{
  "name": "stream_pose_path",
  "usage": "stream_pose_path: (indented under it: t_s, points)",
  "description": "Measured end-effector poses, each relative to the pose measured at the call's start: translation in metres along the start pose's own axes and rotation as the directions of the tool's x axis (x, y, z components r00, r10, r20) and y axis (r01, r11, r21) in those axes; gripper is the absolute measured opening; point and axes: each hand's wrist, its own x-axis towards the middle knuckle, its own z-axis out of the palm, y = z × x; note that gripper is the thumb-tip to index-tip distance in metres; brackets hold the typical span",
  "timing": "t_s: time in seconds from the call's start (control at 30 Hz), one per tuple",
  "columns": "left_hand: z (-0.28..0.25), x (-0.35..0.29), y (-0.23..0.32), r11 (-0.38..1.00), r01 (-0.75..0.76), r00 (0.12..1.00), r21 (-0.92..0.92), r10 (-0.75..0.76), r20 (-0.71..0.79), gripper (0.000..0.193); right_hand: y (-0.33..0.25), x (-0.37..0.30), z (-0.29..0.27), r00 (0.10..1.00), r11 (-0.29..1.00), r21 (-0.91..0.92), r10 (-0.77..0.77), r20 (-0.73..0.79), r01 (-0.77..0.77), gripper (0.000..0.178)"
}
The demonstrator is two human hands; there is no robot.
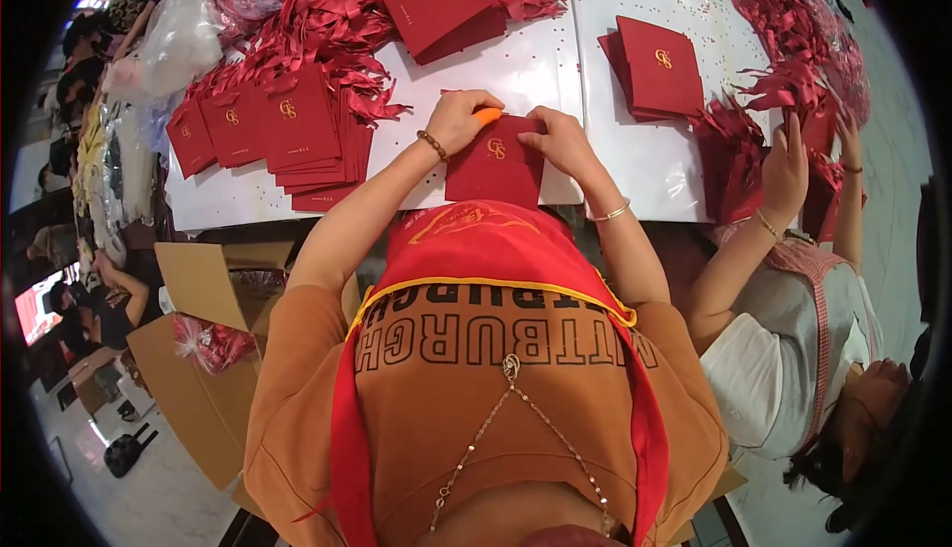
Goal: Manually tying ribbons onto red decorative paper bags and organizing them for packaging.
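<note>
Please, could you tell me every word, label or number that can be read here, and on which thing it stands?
I describe the printing without copying it.
Red bag, between left hand and right hand: gold letters, readable; tiny print below, unreadable.
Other red bags: same gold letters; small lines, unreadable.
Brown T-shirt: large dark capitals, upside down, partly covered.
Red apron: gold design, folded; any lettering unclear.

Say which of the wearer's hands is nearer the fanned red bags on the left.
Left. The left hand is to the right of the fanned red bags; the right hand is farther right.
</note>
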Motion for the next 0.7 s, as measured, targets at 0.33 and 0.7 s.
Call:
stream_pose_path:
  t_s: [0.33,0.7]
  points:
    - [0.028,-0.023,-0.007,0.884,-0.275,0.95,0.378,0.31,-0.034,0.012,0.003,0.003,-0.004,0.979,0.962,0.211,0.149,0.139,-0.176,0.02]
    - [0.026,-0.022,0.011,0.989,0.123,0.991,-0.081,-0.127,-0.047,0.009,0.011,0.003,0.003,0.976,0.946,0.246,0.191,0.105,-0.212,0.02]
